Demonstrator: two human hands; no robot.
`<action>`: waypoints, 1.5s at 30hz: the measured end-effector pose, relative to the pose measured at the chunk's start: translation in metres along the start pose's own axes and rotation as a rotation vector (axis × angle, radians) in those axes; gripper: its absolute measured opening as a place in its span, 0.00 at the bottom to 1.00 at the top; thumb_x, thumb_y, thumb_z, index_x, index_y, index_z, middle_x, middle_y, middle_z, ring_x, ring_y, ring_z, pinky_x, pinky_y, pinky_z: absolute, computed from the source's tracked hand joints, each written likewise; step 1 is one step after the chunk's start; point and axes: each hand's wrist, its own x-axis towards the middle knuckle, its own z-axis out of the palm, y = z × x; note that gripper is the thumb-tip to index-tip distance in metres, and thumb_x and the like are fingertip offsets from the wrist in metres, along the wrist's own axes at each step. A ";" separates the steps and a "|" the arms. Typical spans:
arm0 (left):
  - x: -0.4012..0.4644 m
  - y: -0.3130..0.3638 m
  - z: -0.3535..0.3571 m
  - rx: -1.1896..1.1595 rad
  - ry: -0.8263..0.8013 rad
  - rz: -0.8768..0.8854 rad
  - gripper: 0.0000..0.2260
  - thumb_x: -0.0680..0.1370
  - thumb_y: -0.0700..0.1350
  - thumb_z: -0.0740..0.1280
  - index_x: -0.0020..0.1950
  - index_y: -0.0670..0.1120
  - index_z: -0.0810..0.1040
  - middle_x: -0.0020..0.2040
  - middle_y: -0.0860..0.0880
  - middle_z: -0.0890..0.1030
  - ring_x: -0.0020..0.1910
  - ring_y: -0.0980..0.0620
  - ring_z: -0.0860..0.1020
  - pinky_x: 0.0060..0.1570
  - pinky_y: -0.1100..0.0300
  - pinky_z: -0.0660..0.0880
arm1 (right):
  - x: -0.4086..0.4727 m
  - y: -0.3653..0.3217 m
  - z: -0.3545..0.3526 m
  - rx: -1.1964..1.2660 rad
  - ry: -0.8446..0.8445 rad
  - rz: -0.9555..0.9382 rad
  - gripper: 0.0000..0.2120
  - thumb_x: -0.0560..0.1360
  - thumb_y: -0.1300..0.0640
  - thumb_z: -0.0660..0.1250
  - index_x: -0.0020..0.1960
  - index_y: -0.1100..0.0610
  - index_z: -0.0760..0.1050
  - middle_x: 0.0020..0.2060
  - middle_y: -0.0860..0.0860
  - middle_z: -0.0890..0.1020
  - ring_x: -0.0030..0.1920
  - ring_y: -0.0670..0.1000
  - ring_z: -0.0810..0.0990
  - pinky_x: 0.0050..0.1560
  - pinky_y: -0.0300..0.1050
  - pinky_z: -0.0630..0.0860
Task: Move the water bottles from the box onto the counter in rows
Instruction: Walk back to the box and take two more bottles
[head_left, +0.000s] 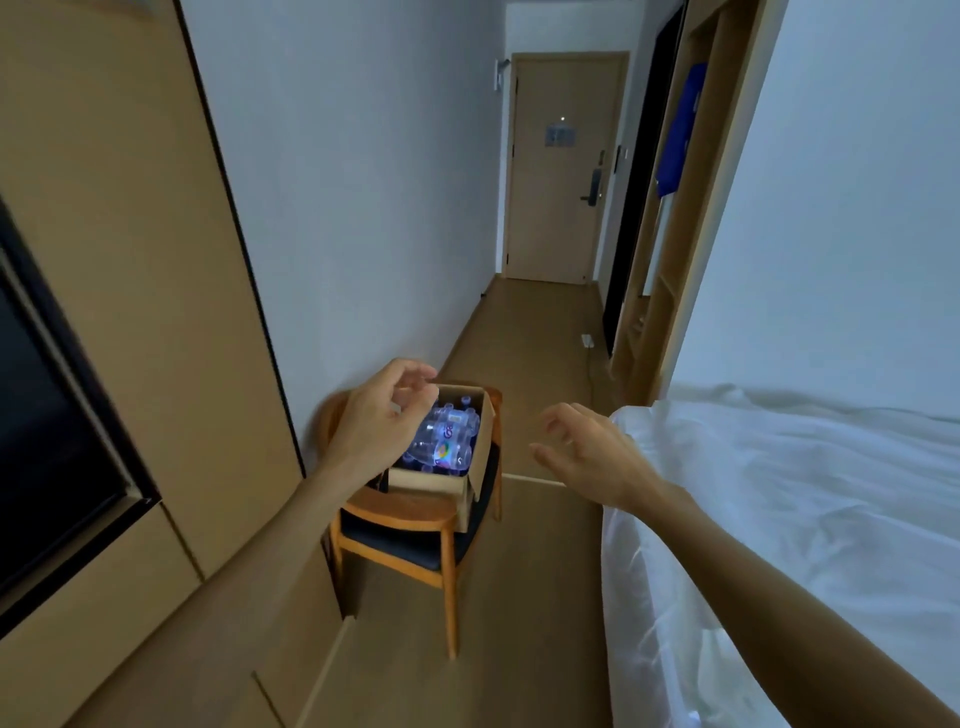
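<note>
The bed (810, 499) with white sheets lay at your right. A wooden chair (415, 519) stood against the wall, carrying the open cardboard box (441, 480). The water bottles (447, 436) lay packed inside the box. Your left hand (374, 426) hovered over the box's near-left corner, fingers loosely curled, grasping nothing. Your right hand (597, 457) hung in the air to the right of the box, fingers relaxed, also holding nothing.

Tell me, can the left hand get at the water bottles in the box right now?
Probably yes. The left hand hovers at the near left edge of the box, holding nothing, and the flaps stand open with the water bottles exposed on top. Nothing lies between them.
</note>
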 end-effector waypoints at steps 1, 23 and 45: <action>0.019 -0.009 0.009 -0.009 0.000 -0.002 0.07 0.79 0.52 0.65 0.56 0.58 0.75 0.49 0.63 0.78 0.47 0.64 0.78 0.42 0.71 0.69 | 0.020 0.010 0.005 0.001 -0.002 -0.002 0.16 0.72 0.35 0.63 0.56 0.40 0.69 0.50 0.39 0.74 0.47 0.43 0.77 0.48 0.47 0.80; 0.331 -0.210 0.145 -0.030 0.076 -0.313 0.06 0.80 0.48 0.64 0.56 0.52 0.77 0.48 0.54 0.80 0.43 0.55 0.81 0.45 0.64 0.74 | 0.377 0.193 0.128 0.128 -0.289 0.007 0.16 0.75 0.39 0.63 0.60 0.45 0.72 0.52 0.42 0.77 0.50 0.44 0.77 0.51 0.50 0.78; 0.376 -0.413 0.179 0.154 0.406 -0.928 0.03 0.80 0.49 0.64 0.51 0.57 0.75 0.42 0.54 0.80 0.33 0.57 0.79 0.37 0.65 0.74 | 0.623 0.221 0.340 0.188 -0.873 -0.365 0.21 0.73 0.38 0.65 0.61 0.48 0.73 0.47 0.41 0.77 0.45 0.40 0.78 0.46 0.38 0.75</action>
